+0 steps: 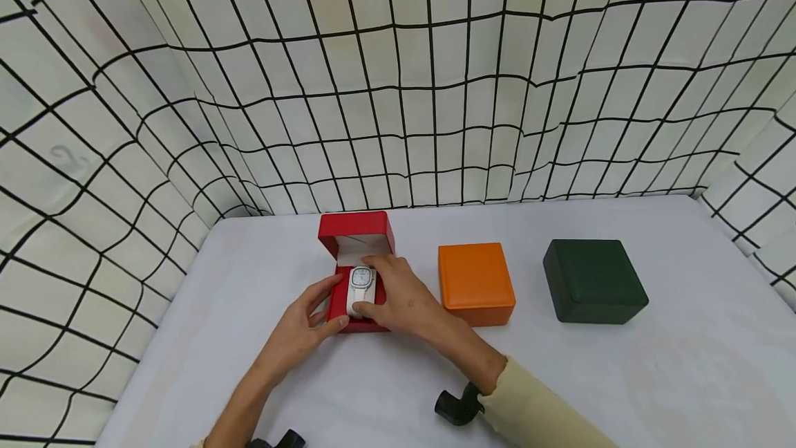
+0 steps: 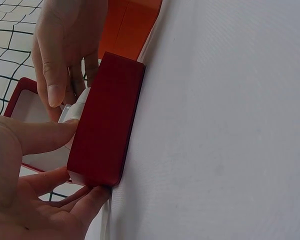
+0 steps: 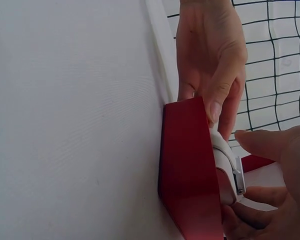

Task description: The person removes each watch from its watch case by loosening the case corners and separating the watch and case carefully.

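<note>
In the head view a red watch box (image 1: 365, 325) stands with its lid (image 1: 356, 222) raised. A watch (image 1: 361, 278) with a white strap and pale, rounded-square dial sits in it, wrapped round a white cushion (image 3: 225, 179). My left hand (image 1: 298, 330) holds the box at its left side, the thumb over the near rim and the fingers along the side wall. Over the watch is my right hand (image 1: 404, 296), its thumb and fingers spread about the dial and strap. The right wrist view shows that thumb a little apart from the strap; other fingers are near the far end.
To the right stand a closed orange box (image 1: 476, 282) and a closed dark green box (image 1: 593, 282). White cloth covers the table (image 1: 684, 365). Black netting (image 1: 429, 88) before white sheeting encloses the back and sides. A black wrist fitting (image 1: 457, 406) sits under the right forearm.
</note>
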{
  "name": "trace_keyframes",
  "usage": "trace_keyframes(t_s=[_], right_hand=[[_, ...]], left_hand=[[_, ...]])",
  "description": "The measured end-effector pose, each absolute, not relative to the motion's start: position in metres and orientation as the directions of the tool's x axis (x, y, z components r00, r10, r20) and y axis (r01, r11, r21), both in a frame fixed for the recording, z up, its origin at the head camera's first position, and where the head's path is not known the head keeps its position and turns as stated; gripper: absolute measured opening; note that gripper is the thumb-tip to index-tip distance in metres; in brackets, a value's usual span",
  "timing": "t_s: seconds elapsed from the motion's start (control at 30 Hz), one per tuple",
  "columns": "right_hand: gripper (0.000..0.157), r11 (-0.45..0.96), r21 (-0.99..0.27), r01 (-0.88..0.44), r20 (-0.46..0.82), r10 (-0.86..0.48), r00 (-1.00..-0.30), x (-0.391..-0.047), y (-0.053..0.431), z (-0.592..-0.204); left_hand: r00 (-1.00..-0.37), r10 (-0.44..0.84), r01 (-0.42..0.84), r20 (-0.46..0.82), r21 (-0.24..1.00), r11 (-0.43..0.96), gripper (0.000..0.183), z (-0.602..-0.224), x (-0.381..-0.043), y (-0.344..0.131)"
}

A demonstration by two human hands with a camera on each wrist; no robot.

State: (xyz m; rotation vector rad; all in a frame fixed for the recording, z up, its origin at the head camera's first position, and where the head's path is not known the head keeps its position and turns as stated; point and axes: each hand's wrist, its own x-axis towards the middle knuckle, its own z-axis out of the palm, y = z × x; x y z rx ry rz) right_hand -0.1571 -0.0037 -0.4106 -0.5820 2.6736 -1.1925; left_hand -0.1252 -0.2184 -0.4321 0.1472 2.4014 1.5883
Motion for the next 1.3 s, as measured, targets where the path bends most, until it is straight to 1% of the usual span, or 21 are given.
trace_keyframes(t_s=[0.23, 0.37, 0.47, 0.73, 0.93, 1.03, 1.3], right_hand=[[0.079, 0.653, -0.682, -0.329, 0.039, -0.416, -0.908, -0.1577, -0.0057, -0.4146], [0.079, 0.667, -0.662, -0.341, 0.05, -0.415, -0.908, -0.1575, -0.0069, -0.4161], [0.075, 0.67, -0.659, -0.341, 0.058, -0.407, -0.912, -0.1577, -0.0073, -0.4174], [0.058, 0.648, -0.684, -0.336, 0.081, -0.391, -0.917, -0.1574, -0.0065, -0.4191], [0.05, 0.623, -0.699, -0.351, 0.101, -0.401, -0.911, -0.1585, -0.005, -0.4191], [0.048, 0.615, -0.707, -0.349, 0.097, -0.404, -0.91, -0.1591, -0.0043, -0.4181], [0.049, 0.614, -0.715, -0.335, 0.075, -0.41, -0.909, -0.1603, -0.0046, -0.4169]], left_hand=[[-0.964, 0.222, -0.055, -0.148, 0.924, 0.378, 0.073, -0.4316, -0.1237, -0.2169], [-0.965, 0.216, -0.058, -0.146, 0.928, 0.369, 0.072, -0.4318, -0.1227, -0.2161], [-0.966, 0.208, -0.068, -0.154, 0.926, 0.371, 0.072, -0.4322, -0.1223, -0.2158], [-0.968, 0.198, -0.078, -0.157, 0.931, 0.356, 0.072, -0.4334, -0.1223, -0.2157], [-0.969, 0.189, -0.077, -0.157, 0.926, 0.371, 0.071, -0.4337, -0.1236, -0.2149], [-0.97, 0.185, -0.076, -0.156, 0.922, 0.38, 0.071, -0.4339, -0.1242, -0.2146], [-0.97, 0.178, -0.085, -0.164, 0.919, 0.386, 0.072, -0.4326, -0.1245, -0.214]])
